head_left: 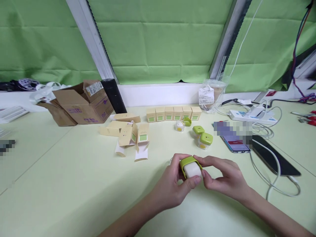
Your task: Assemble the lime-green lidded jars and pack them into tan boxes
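Over the near part of the table, my left hand [174, 186] is wrapped round a small rounded white case [193, 170] with a green cover [188, 160] partly around it. The left thumb presses on the white face. From the other side, the fingertips of my right hand [223, 176] pinch the cover's right edge. Beyond my hands stand two clear-bottomed cases with green lids, a nearer one [206, 140] and a farther one [197, 130]. A third clear case [179, 126] sits uncovered, with a loose green lid [187, 122] beside it.
Small tan boxes [169, 114] line up at the back; several opened cartons [128, 135] lie left of them. A cardboard box [82, 105] and a black cylinder [113, 95] stand back left. On the right are phones [232, 138], [274, 156], cables and a power strip [251, 117].
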A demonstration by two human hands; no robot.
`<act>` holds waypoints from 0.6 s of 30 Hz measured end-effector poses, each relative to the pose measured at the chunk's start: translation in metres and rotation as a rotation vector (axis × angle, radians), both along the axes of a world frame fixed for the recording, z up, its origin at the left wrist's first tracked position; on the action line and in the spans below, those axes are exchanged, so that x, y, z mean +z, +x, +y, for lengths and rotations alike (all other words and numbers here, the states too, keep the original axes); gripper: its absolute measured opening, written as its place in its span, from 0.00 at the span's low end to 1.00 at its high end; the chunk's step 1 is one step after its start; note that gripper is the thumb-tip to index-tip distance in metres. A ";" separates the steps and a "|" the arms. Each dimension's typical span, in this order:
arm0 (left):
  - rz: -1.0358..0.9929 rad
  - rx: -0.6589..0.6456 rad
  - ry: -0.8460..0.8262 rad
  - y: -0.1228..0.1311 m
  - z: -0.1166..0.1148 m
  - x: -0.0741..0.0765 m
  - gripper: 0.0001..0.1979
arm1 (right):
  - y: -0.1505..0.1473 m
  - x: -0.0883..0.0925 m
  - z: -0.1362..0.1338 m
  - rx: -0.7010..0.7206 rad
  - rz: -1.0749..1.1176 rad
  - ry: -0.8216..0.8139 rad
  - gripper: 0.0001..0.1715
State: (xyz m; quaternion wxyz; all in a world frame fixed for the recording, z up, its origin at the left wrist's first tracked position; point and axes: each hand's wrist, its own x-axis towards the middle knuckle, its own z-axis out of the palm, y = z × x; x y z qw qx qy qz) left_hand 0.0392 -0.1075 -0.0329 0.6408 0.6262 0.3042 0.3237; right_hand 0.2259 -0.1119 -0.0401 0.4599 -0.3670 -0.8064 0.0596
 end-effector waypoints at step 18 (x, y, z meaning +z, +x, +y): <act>0.145 0.140 -0.012 0.002 0.005 0.005 0.33 | -0.012 -0.003 0.007 0.070 0.231 -0.433 0.27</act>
